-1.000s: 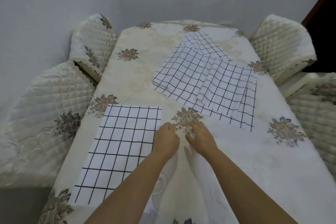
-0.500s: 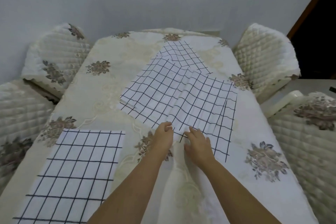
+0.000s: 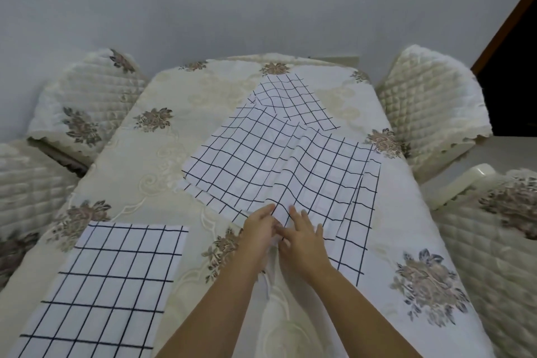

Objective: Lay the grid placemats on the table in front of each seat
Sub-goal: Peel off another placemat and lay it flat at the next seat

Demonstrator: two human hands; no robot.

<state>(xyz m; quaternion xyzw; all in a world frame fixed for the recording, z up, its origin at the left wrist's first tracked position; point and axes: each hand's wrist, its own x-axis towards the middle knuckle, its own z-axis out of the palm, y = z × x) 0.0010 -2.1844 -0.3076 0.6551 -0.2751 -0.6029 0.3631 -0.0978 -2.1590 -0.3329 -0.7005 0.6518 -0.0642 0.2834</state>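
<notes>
A loose pile of white placemats with black grid lines (image 3: 261, 160) lies fanned out on the middle and right of the table (image 3: 162, 154). One grid placemat (image 3: 101, 293) lies flat at the near left. My left hand (image 3: 257, 231) and my right hand (image 3: 302, 237) are side by side at the near edge of the pile. The fingers of both touch the corner of the top mat there. I cannot tell whether either hand has pinched the cloth.
The table wears a cream tablecloth with brown flower motifs. Quilted chair backs stand at the far left (image 3: 87, 107), near left (image 3: 26, 192), far right (image 3: 430, 107) and near right (image 3: 494, 241). A grey wall lies behind; a dark doorway opens at the top right.
Both hands have moved forward from the bare cloth onto the near edge of the pile. My view has shifted right, so the flat mat now sits lower left.
</notes>
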